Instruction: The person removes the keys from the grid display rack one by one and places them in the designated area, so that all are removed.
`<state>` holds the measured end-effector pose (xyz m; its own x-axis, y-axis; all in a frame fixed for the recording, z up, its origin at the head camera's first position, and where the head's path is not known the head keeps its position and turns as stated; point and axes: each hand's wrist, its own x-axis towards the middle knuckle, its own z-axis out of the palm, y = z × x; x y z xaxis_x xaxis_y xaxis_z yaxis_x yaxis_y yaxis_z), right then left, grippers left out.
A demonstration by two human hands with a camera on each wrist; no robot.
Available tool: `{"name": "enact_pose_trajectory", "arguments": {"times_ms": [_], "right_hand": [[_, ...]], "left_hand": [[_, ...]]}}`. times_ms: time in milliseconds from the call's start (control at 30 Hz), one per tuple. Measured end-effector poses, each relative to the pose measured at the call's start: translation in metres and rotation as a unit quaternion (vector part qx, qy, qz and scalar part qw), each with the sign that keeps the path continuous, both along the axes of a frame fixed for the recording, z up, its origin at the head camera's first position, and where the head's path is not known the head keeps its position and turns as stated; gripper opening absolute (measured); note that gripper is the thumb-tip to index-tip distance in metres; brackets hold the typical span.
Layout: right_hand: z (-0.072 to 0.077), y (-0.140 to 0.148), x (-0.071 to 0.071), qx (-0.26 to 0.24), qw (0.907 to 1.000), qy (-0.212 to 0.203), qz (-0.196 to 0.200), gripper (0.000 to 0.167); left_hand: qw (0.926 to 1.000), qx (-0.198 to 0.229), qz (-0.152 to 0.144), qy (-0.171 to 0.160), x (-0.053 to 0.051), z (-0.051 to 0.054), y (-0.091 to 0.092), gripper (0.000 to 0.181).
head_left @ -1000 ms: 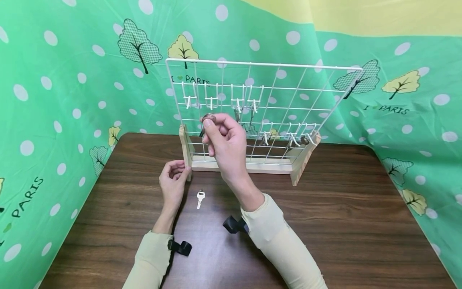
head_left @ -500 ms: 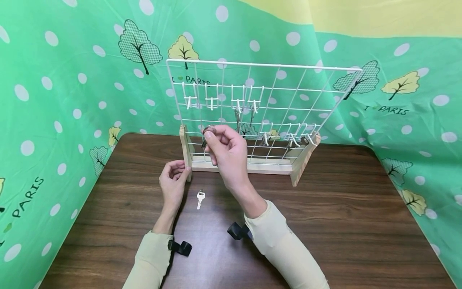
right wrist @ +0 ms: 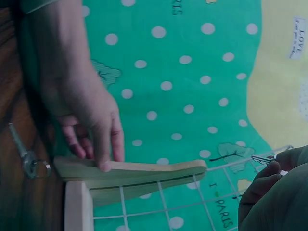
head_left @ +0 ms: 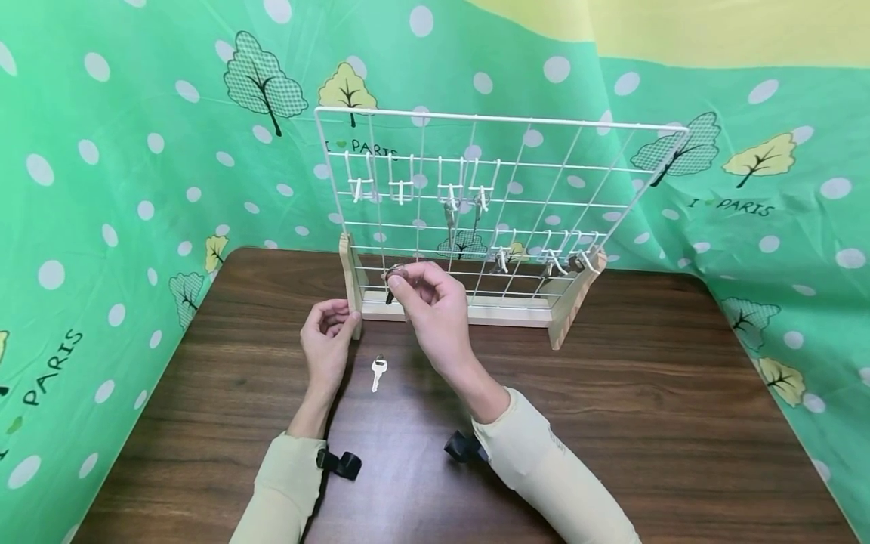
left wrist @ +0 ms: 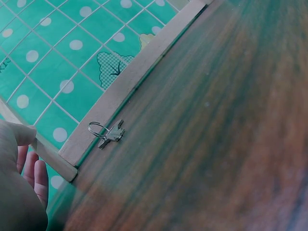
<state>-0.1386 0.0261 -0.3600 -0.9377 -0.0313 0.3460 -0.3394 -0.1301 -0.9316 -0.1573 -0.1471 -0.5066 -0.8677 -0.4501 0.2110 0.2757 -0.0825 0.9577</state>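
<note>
My right hand (head_left: 435,317) pinches a key (head_left: 390,298) by its ring, in front of the lower left part of a white wire grid rack (head_left: 496,117). That key's metal tip (right wrist: 261,159) sticks out past the fingers in the right wrist view. My left hand (head_left: 326,344) grips the rack's left wooden side support (head_left: 350,276) between thumb and fingers. On the table near the left hand lies another key (head_left: 377,373) with a ring; it also shows beside the wooden base in the left wrist view.
White hooks hang on the grid. Two upper left hooks (head_left: 399,190) carry nothing, while keys (head_left: 451,215) hang from hooks to their right and from lower right hooks (head_left: 553,264). The rack stands on a dark wooden table (head_left: 652,408), with a green curtain (head_left: 170,151) around it.
My right hand has lowered with the pinched key, from near the upper hooks to the bottom part of the grid. The left hand and the key on the table stay in place.
</note>
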Motion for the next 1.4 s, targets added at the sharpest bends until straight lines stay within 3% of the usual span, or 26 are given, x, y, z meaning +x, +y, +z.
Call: {"name": "enact_pose_trajectory", "arguments": {"times_ms": [767, 1400], "right_hand": [[-0.029, 0.019, 0.014, 0.018, 0.9974, -0.057, 0.040, 0.010], [-0.056, 0.036, 0.023, 0.069, 0.9938, -0.065, 0.058, 0.010]], "left_hand": [[1.0000, 0.005, -0.001, 0.008, 0.001, 0.002, 0.001, 0.029], [1.0000, 0.001, 0.001, 0.009, 0.000, -0.002, 0.000, 0.029]]}}
